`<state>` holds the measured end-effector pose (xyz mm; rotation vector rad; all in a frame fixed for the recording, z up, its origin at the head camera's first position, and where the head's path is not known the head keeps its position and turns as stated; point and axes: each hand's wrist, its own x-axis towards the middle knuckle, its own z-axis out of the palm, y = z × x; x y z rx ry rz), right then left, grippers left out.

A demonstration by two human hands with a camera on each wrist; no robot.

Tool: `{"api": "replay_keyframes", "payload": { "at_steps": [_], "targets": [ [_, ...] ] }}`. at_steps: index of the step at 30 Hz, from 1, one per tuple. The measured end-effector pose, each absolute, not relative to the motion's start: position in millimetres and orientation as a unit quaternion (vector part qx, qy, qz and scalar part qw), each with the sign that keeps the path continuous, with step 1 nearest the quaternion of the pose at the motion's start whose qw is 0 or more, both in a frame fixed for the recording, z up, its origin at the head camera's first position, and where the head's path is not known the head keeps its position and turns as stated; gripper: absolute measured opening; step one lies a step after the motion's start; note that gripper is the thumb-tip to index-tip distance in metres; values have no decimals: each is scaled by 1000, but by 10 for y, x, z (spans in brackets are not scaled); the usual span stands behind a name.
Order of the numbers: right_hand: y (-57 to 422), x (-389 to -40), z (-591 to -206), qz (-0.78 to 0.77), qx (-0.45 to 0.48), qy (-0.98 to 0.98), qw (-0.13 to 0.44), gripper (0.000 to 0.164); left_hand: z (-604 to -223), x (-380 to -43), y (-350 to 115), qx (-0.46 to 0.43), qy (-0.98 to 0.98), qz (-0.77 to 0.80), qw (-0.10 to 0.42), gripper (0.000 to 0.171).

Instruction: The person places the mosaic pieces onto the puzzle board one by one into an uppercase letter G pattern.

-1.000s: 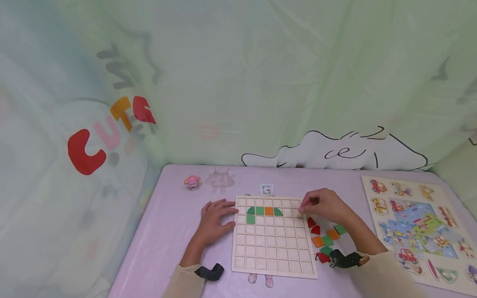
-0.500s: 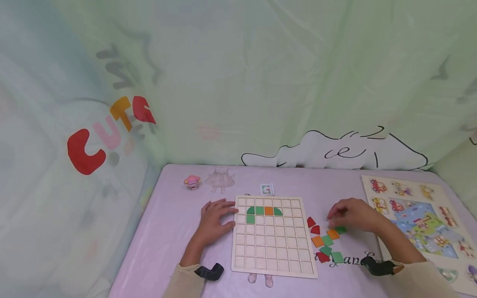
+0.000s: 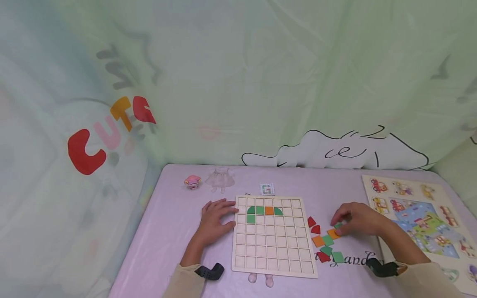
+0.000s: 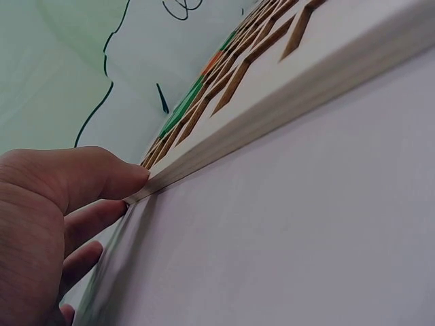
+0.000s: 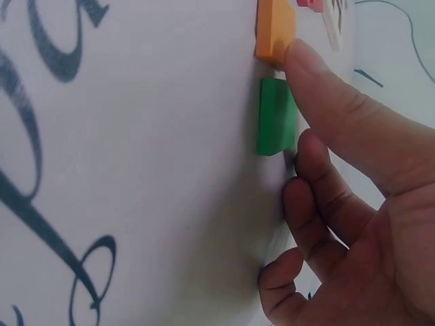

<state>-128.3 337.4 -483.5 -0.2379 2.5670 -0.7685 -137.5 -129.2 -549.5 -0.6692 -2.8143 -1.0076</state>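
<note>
Green, likely light and stiff, one tile [image 5: 275, 117] lay beside the right hand [image 3: 355, 218], thumb and fingers parted — edges probably its best hold — as the spread left hand [image 3: 216, 218] touched the board [image 3: 271, 240].

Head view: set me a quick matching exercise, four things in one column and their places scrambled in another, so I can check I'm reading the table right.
Things
1. left hand
2. right hand
3. small printed card
4. pink-topped figurine

Places
A. near the far left corner of the table
B. at an orange tile and a green tile
C. just beyond the far edge of the grid board
D. touching the grid board's left edge

Pairs: 1-D, 2-B, 3-C, 4-A
</note>
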Motion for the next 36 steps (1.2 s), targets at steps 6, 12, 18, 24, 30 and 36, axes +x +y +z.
{"api": "replay_keyframes", "payload": {
  "at_steps": [6, 12, 18, 24, 30, 36],
  "targets": [
    [3377, -1270, -4855, -278, -93, 928, 228, 22, -5483, -1376, -1286, -219, -917, -331, 36, 34],
    [3371, -1252, -4892, -283, -97, 928, 224, 21, -5457, -1369, -1280, -216, -917, -335, 31, 34],
    [3347, -1244, -4880, -285, -90, 927, 228, 19, -5446, -1363, -1282, -217, -916, -334, 31, 34],
    [3341, -1241, -4845, -288, -98, 924, 231, 19, -5422, -1351, -1273, -218, -917, -333, 40, 33],
    [3361, -1259, -4872, -282, -100, 926, 231, 18, -5430, -1354, -1274, -218, -917, -332, 38, 34],
    [3377, -1288, -4847, -282, -111, 924, 231, 18, -5446, -1359, -1281, -216, -919, -328, 35, 34]
  ]
}}
